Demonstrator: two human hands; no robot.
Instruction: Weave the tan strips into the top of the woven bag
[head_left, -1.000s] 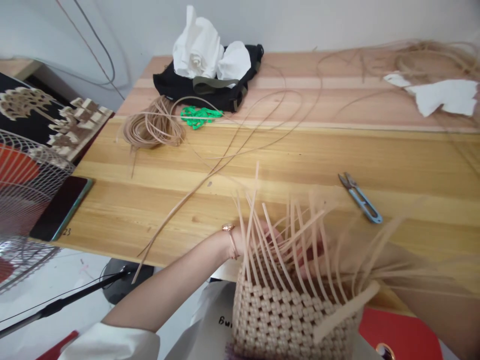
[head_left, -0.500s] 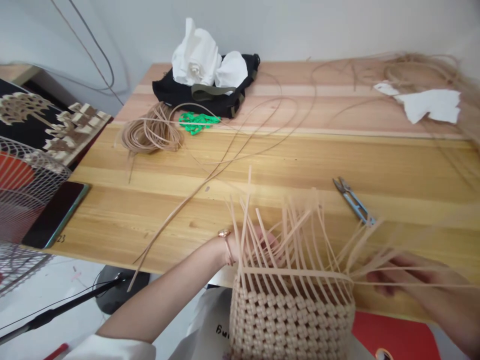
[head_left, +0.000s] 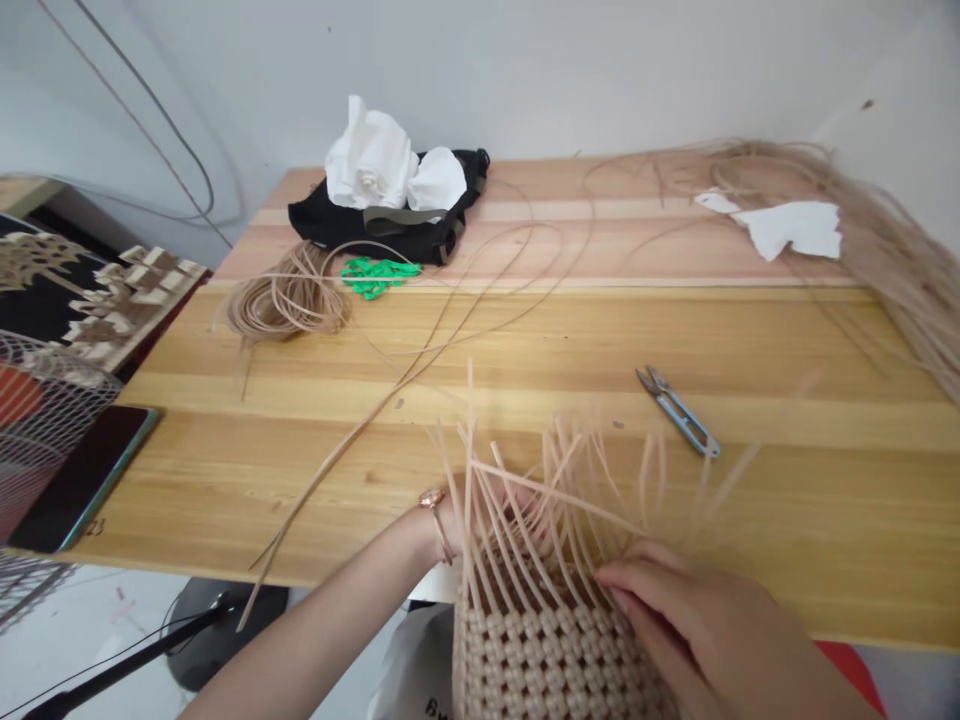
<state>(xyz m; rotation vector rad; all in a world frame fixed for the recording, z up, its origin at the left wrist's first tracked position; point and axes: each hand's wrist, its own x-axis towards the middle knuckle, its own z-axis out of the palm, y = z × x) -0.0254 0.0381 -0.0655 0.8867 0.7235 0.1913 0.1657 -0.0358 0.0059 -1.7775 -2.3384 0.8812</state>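
A beige woven basket [head_left: 555,650] stands at the table's front edge, with loose strands rising from its top. Behind those strands is my left hand [head_left: 517,505], partly hidden, a bracelet on its wrist; what its fingers hold cannot be made out. My right hand [head_left: 690,610] is at the basket's upper right edge, thumb and fingers pinched together on the strands there. One flat strand slants across the upright ones from upper left down to my right hand. Blue thread snips [head_left: 679,410] lie on the table beyond my right hand.
On the wooden table [head_left: 750,340] are a coil of beige cord [head_left: 289,295], green strips [head_left: 375,275], a black bag [head_left: 390,235] with white tissue on it, and a phone [head_left: 86,480] at the left. More strands and a white scrap [head_left: 799,230] lie at the back right.
My right hand has moved left, from beyond the basket's right side onto its upper right edge. The crossing strand, level before, now slants. The view has shifted, so the table appears lower.
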